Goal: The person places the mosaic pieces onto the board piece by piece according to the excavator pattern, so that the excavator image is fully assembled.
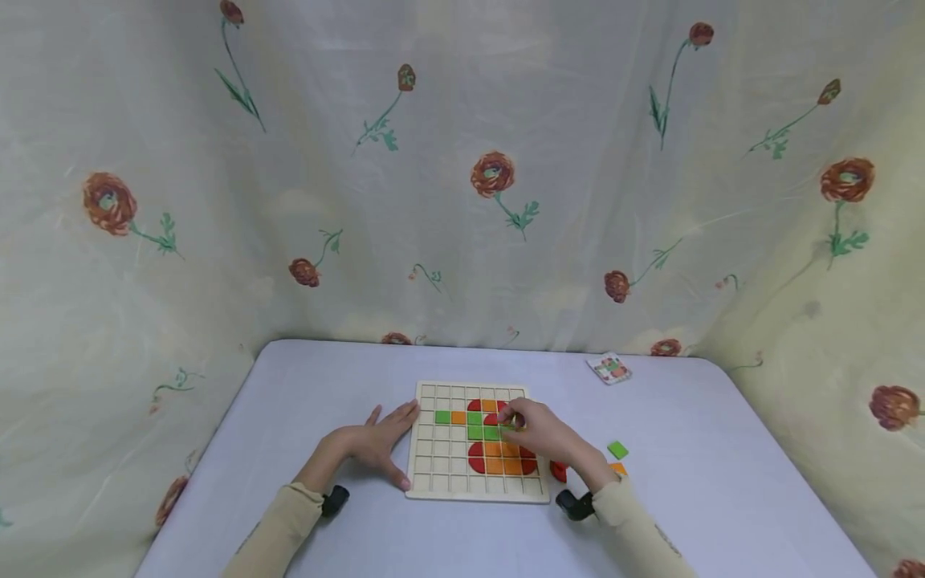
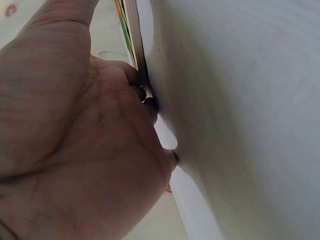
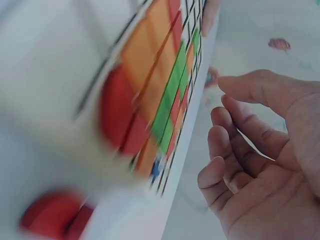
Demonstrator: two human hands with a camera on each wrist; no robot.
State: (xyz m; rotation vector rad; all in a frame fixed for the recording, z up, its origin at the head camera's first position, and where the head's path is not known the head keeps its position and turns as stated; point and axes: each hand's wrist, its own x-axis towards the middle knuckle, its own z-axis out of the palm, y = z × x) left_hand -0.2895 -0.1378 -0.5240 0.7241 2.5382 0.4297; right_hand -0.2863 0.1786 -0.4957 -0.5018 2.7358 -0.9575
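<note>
A pale gridded board [image 1: 433,453] lies on the table with red, orange and green tiles in its cells. My left hand [image 1: 379,441] rests at its left side, fingers and thumb spread along the edge; the left wrist view shows the palm [image 2: 95,150] beside the board's rim. Over the board's right part hovers my right hand [image 1: 538,429], partly covering the tiles there. In the right wrist view that hand [image 3: 270,145] has loosely bent fingers, thumb close to the index finger, and nothing shows between them. Red rounded pieces [image 3: 117,107] flank orange tiles [image 3: 150,35].
Right of the board lie a loose green tile [image 1: 617,449], an orange tile [image 1: 618,468] and red pieces [image 1: 558,471], partly behind my right forearm. A patterned card [image 1: 610,368] sits near the table's back edge. A flowered curtain [image 1: 448,201] hangs behind.
</note>
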